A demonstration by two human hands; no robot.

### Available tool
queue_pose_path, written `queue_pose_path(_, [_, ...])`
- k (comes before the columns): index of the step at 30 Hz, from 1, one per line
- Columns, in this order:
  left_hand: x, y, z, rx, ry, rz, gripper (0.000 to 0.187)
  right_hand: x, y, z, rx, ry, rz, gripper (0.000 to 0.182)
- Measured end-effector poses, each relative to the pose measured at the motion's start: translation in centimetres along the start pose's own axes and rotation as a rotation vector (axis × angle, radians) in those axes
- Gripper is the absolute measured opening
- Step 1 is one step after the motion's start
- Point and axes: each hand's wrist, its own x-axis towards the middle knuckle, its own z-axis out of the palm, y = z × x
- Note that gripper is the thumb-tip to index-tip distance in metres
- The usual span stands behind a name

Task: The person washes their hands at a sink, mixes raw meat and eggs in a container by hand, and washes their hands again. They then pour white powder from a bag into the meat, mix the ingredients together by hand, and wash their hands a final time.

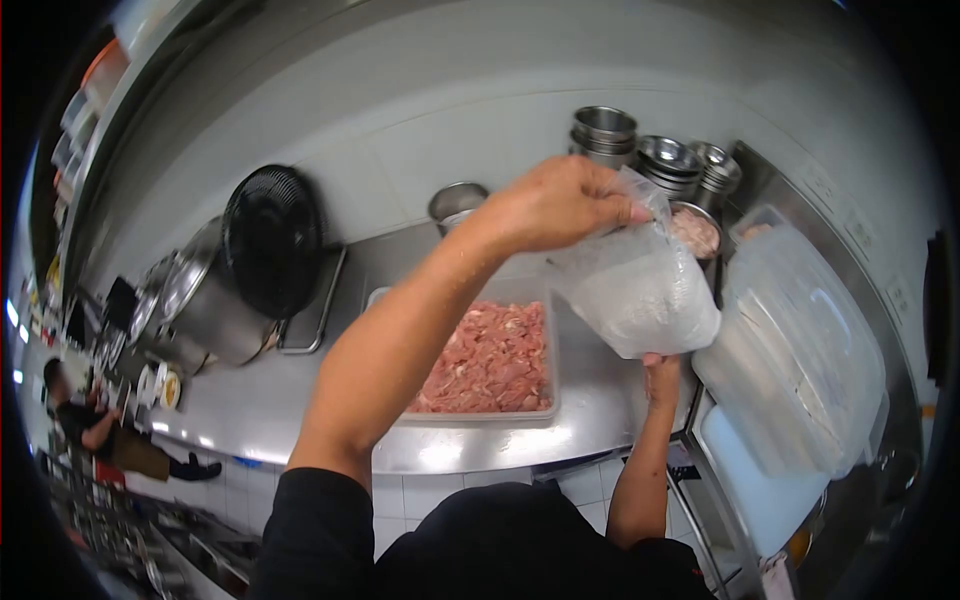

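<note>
A clear plastic bag of white powder [645, 300] hangs tilted over the counter, just right of a tub of raw meat pieces. My left hand [575, 205] pinches the gathered top of the bag between thumb and fingers. Under the bag's lower end, my right hand [660, 375] holds it from below, most of its fingers hidden behind the plastic. The rectangular tub [552, 385] stands on the counter, filled with pink raw meat pieces [490, 360], and my left forearm crosses above its left side.
Stacked steel containers [605, 130] stand by the wall, near a steel pot of pale meat [695, 232]. Clear plastic bins [800, 340] sit at right. Large pots [225, 310] and a black basket [272, 240] are left. Another person [95, 420] stands far left.
</note>
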Motion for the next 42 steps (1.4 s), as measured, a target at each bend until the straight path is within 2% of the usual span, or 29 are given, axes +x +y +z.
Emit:
queue_pose_path(1, [-0.6, -0.6, -1.1, -0.044, 0.021, 0.036, 0.031, 0.4, -0.5, 0.9, 0.003, 0.006, -0.054, 0.109])
queue_pose_path(3, [-2.6, -1.2, -3.3, 0.019, 0.078, -0.04, 0.031, 1.1, -1.3, 3.0, 0.016, 0.013, -0.152, 0.108])
queue_pose_path(9, [-10.4, -4.1, -7.8, 0.27, 0.241, -0.311, 0.039, 1.3, -5.1, 9.2, -0.086, -0.235, 0.092, 0.079])
queue_pose_path(12, [-14.2, -5.9, -9.2, 0.405, 0.209, -0.425, 0.041, 1.5, -6.0, 12.6, -0.157, -0.348, 0.054, 0.073])
queue_pose_path(15, [-17.6, -7.5, -9.7, 0.225, 0.289, -0.613, 0.042, 0.9, -6.5, 16.3, -0.139, -0.37, -0.009, 0.078])
queue_pose_path(18, [-20.4, -11.0, -10.2, 0.12, 0.324, -0.642, 0.041, 0.7, -6.4, 18.8, -0.127, -0.416, -0.023, 0.081])
queue_pose_path(22, [-22.9, -15.6, -10.1, -0.169, 0.399, -0.68, 0.036, 1.0, -6.7, 21.3, -0.311, -0.435, -0.051, 0.078])
queue_pose_path(24, [-23.1, -18.8, -9.7, -0.253, 0.449, -0.685, 0.036, 1.3, -6.5, 22.2, -0.436, -0.426, -0.07, 0.076])
queue_pose_path(30, [-21.1, -23.2, -8.0, -0.408, 0.642, -0.632, 0.039, 2.9, -2.7, 23.5, -0.495, -0.33, -0.129, 0.073])
queue_pose_path(33, [-19.4, -23.4, -7.2, -0.393, 0.678, -0.626, 0.039, 3.3, -2.9, 23.2, -0.491, -0.287, -0.091, 0.072])
queue_pose_path(36, [-18.5, -20.6, -6.3, -0.335, 0.635, -0.626, 0.039, 3.8, -4.2, 21.1, -0.522, -0.258, -0.17, 0.069])
queue_pose_path(39, [-18.0, -17.8, -5.4, -0.283, 0.548, -0.669, 0.038, 3.7, -7.4, 18.4, -0.526, -0.306, -0.131, 0.068])
queue_pose_path(42, [-18.3, -16.5, -3.9, -0.329, 0.515, -0.626, 0.038, 3.6, -8.7, 15.8, -0.541, -0.339, -0.146, 0.064])
